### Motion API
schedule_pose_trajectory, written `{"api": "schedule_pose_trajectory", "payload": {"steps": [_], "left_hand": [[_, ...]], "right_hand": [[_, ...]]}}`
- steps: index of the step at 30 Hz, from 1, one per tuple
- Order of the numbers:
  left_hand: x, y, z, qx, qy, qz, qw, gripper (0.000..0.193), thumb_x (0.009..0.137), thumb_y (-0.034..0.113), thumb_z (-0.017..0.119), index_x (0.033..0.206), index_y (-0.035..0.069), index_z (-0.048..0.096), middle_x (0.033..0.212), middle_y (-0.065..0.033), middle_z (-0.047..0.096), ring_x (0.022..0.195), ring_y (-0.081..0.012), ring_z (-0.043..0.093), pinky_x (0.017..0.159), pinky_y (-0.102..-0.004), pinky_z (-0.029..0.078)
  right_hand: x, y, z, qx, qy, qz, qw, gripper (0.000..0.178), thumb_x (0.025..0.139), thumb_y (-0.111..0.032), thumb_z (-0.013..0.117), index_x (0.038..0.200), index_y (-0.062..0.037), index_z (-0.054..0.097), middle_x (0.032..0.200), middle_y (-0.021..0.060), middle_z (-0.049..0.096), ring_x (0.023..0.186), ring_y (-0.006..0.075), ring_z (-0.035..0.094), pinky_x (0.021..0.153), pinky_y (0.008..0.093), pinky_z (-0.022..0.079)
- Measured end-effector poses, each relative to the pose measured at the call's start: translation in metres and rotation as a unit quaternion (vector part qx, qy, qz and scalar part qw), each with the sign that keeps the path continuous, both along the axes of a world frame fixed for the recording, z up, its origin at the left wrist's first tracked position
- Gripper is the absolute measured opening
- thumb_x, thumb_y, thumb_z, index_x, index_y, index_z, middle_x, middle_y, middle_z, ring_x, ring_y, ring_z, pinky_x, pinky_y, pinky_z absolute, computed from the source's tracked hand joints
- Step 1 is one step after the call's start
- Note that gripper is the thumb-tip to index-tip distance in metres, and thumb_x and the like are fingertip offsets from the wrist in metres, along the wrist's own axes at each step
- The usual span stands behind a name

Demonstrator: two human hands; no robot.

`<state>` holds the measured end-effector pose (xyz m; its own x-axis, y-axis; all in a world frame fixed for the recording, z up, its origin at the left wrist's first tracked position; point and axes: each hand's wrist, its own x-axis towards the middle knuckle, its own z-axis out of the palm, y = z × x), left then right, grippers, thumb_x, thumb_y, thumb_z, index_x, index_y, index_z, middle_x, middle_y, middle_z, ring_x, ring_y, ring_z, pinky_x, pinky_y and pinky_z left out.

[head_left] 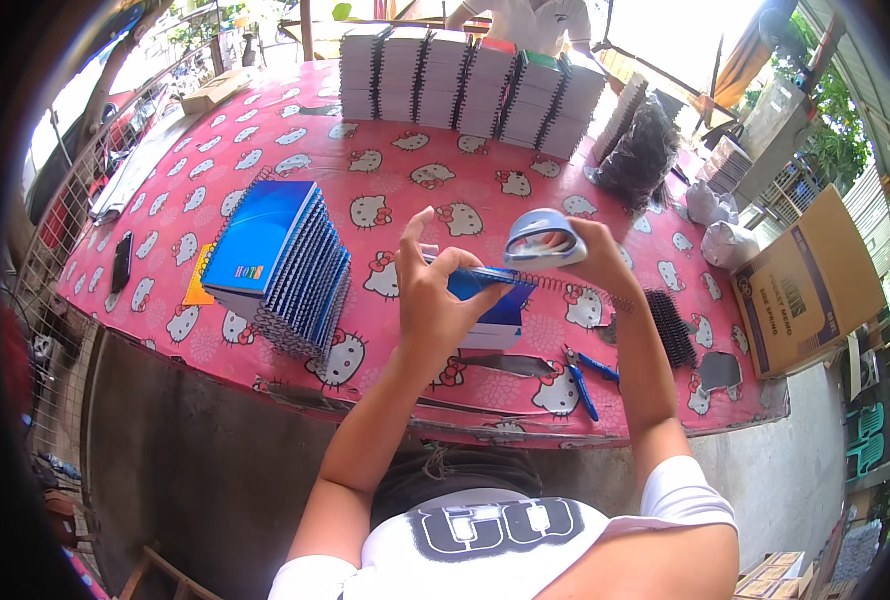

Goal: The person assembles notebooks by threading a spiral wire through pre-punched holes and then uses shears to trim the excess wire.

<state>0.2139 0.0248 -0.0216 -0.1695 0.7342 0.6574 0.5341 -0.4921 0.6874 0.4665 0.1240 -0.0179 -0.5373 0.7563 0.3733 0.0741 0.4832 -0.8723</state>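
My left hand [435,295] pinches a small blue notebook [495,318] by its upper edge, over the near middle of the table. A thin dark spiral coil [570,284] runs from that edge toward the right, its loose end passing by my right wrist. My right hand [601,255] is closed on a white and blue oval, ring-like thing [543,240], held just above the coil; what kind of thing it is I cannot make out. To the left stands a tall stack of blue spiral notebooks [265,240]. Blue-handled pliers [582,385] lie near the front edge.
A pink patterned cloth [365,160] covers the table, torn at the front. Dark coils [670,328] lie at right beside an open cardboard box [810,285]. Bound book stacks [465,85] line the back, with a person [530,22] behind. A phone [122,262] lies far left.
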Motion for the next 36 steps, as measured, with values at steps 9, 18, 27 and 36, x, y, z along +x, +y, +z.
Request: {"api": "schedule_pose_trajectory", "payload": {"steps": [9, 18, 27, 36], "left_hand": [[-0.006, 0.004, 0.007, -0.028, -0.005, 0.002, 1.000, 0.032, 0.055, 0.023, 0.091, 0.076, 0.010, 0.071, 0.134, -0.0106, 0.047, 0.104, -0.0261, 0.052, 0.087, -0.0400, 0.046], [-0.009, 0.008, 0.000, -0.042, -0.016, -0.038, 0.998, 0.028, 0.057, 0.019, 0.090, 0.079, 0.011, 0.074, 0.131, -0.0102, 0.050, 0.105, -0.0229, 0.054, 0.087, -0.0371, 0.046], [-0.021, 0.012, 0.002, -0.034, -0.046, -0.019, 0.998, 0.034, 0.066, 0.016, 0.085, 0.095, 0.010, 0.069, 0.125, -0.0123, 0.052, 0.104, -0.0257, 0.058, 0.086, -0.0380, 0.050], [-0.028, 0.005, -0.008, -0.110, -0.218, -0.107, 0.964, 0.035, 0.076, 0.006, 0.078, 0.106, 0.007, 0.061, 0.086, 0.0004, 0.058, 0.074, -0.0053, 0.055, 0.065, -0.0206, 0.046]], "right_hand": [[-0.017, -0.005, 0.020, 0.053, -0.078, -0.013, 0.995, 0.021, 0.068, 0.002, 0.074, 0.087, -0.0030, 0.068, 0.082, 0.0050, 0.068, 0.078, 0.0119, 0.062, 0.072, 0.0281, 0.050], [-0.016, 0.007, -0.001, 0.054, -0.199, -0.115, 0.972, 0.023, 0.063, -0.001, 0.077, 0.082, -0.0040, 0.064, 0.081, 0.0026, 0.065, 0.079, 0.0086, 0.059, 0.068, 0.0287, 0.050], [-0.033, 0.011, 0.013, 0.164, -0.197, -0.107, 0.961, 0.020, 0.069, 0.002, 0.072, 0.086, -0.0037, 0.064, 0.089, 0.0018, 0.068, 0.082, 0.0082, 0.061, 0.070, 0.0264, 0.050], [-0.052, 0.002, 0.019, 0.005, -0.133, -0.031, 0.991, 0.038, 0.071, -0.004, 0.080, 0.105, -0.0033, 0.063, 0.100, 0.0065, 0.068, 0.089, 0.0119, 0.063, 0.077, 0.0293, 0.052]]}}
